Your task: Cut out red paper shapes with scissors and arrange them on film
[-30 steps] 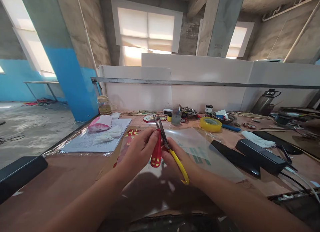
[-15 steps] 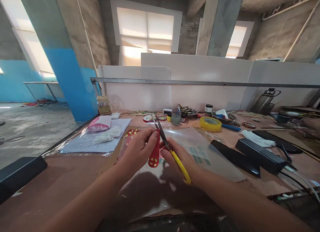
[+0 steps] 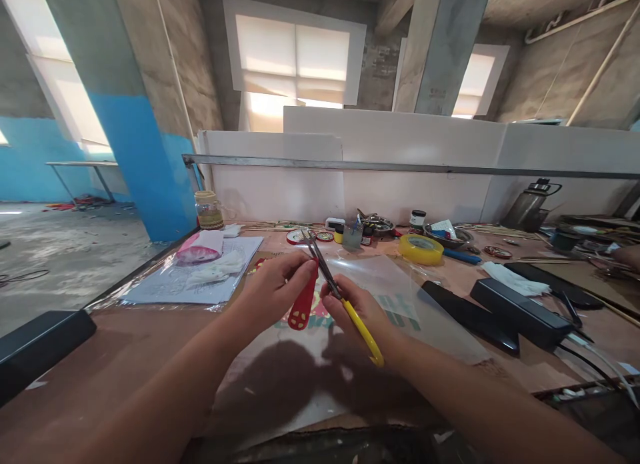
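My left hand [image 3: 280, 279] pinches a flat red strip [image 3: 305, 301] near its upper end; the rounded lower end carries pale yellow spots and hangs tilted to the left. In my right hand [image 3: 363, 311] is a pair of scissors [image 3: 359, 331] with yellow handles, held with the fingers closed round the grip. The dark blades point up and away, their tips just beyond the top of the red strip. Whether the blades touch the strip I cannot tell. Beneath both hands lies a translucent sheet [image 3: 440, 331] with green and red printing.
Papers [image 3: 150, 281] with a pink piece lie at the left. Along the back stand a glass jar [image 3: 209, 214], small pots and a yellow tape roll [image 3: 421, 249]. A black adapter box [image 3: 520, 312] with cables and a steel bottle [image 3: 526, 204] are at the right. Another person's hand [image 3: 626, 256] shows at the right edge.
The lower end of the red strip has swung left, and my left hand has shifted slightly left. My right hand and the scissors have stayed nearly in place.
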Demonstrator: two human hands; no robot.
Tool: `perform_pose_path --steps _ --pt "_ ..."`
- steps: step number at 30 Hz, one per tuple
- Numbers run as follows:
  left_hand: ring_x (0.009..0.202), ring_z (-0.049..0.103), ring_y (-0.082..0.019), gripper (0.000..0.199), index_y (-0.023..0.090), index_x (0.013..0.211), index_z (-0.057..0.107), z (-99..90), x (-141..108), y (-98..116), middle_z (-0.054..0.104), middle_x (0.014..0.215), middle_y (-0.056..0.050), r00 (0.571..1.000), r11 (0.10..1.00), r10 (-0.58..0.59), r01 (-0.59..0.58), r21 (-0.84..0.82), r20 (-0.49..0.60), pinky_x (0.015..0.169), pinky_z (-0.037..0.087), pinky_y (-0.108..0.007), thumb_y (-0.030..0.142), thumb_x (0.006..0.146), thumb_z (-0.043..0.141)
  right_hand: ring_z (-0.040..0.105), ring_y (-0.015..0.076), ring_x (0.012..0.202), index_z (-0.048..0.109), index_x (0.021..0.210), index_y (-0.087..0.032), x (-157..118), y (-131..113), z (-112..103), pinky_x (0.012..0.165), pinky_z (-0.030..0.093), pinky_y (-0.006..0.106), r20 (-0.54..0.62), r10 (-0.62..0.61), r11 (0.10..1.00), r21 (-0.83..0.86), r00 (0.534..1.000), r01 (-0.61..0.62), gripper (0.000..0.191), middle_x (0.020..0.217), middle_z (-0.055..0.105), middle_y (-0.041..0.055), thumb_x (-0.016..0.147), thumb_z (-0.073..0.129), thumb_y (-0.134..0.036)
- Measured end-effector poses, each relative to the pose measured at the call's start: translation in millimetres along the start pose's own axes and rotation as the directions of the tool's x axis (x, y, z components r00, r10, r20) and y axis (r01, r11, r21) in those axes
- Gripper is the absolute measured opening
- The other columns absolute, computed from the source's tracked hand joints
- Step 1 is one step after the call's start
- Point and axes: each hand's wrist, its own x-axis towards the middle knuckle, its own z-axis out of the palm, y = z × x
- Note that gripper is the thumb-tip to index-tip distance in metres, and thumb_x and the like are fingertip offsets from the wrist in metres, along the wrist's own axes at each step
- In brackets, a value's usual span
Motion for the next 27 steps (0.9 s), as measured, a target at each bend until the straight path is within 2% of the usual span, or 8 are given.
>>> perform_pose_path --steps 4,7,12,16,21,27 --pt "0.057 0.048 -0.011 0.035 0.02 0.075 0.053 -0.4 1 -1 0.051 0.064 0.003 0.996 0.996 -0.066 0.062 -0.063 -0.064 0.053 0.037 -0.024 0.046 0.097 0.047 0.042 0.0137 0.069 0.052 0.089 -0.02 2 -2 -2 0.063 0.037 0.026 0.001 0.001 0.999 -0.044 1.0 -0.001 0.016 0.077 0.051 -0.0019 0.092 0.056 -0.035" --pt "0.053 0.047 -0.01 0.035 0.02 0.076 0.052 2.4 -1 1 0.051 0.061 0.005 0.991 0.997 -0.068 0.064 -0.038 -0.115 0.051 0.037 -0.023 0.046 0.098 0.046 0.041 0.0135 0.069 0.052 0.088 -0.02 1 -2 -2 0.062 0.036 0.026 -0.012 0.009 0.997 -0.073 1.0 -0.01 0.019 0.076 0.049 -0.0023 0.092 0.056 -0.038" --pt "0.044 0.047 -0.009 0.032 0.021 0.084 0.054 7.7 -3 6 0.054 0.057 0.006 0.989 0.989 -0.129 0.122 -0.086 -0.073 0.045 0.036 -0.021 0.047 0.099 0.042 0.042 0.0129 0.066 0.051 0.087 -0.021 1 -1 -3 0.059 0.035 0.025 -0.02 0.012 0.999 -0.043 1.0 -0.013 0.021 0.075 0.048 -0.003 0.094 0.054 -0.04" --pt "0.04 0.041 -0.008 0.029 0.022 0.09 0.058 9.0 -2 8 0.045 0.051 0.009 0.981 0.976 -0.177 0.163 -0.145 -0.085 0.04 0.032 -0.019 0.049 0.095 0.05 0.042 0.0134 0.066 0.05 0.086 -0.022 3 0 -2 0.058 0.035 0.024 -0.041 0.001 0.999 -0.049 0.999 -0.003 0.021 0.074 0.048 -0.0032 0.093 0.055 -0.041" --pt "0.036 0.034 -0.006 0.033 0.021 0.088 0.064 6.6 -2 12 0.038 0.046 0.01 0.961 0.939 -0.273 0.255 -0.232 -0.048 0.035 0.029 -0.018 0.053 0.091 0.056 0.041 0.013 0.064 0.051 0.087 -0.021 3 1 -4 0.057 0.034 0.024 -0.024 -0.002 0.998 -0.063 1.0 0.0 0.02 0.073 0.048 -0.0032 0.093 0.055 -0.04" --pt "0.035 0.036 -0.005 0.029 0.019 0.082 0.061 2.2 -2 12 0.04 0.045 0.01 0.98 0.94 -0.199 0.183 -0.287 -0.028 0.035 0.03 -0.016 0.046 0.092 0.058 0.04 0.0127 0.065 0.052 0.09 -0.02 1 -2 -5 0.058 0.034 0.026 0.006 0.003 0.999 -0.054 1.0 -0.003 0.022 0.074 0.047 -0.0031 0.094 0.052 -0.041"
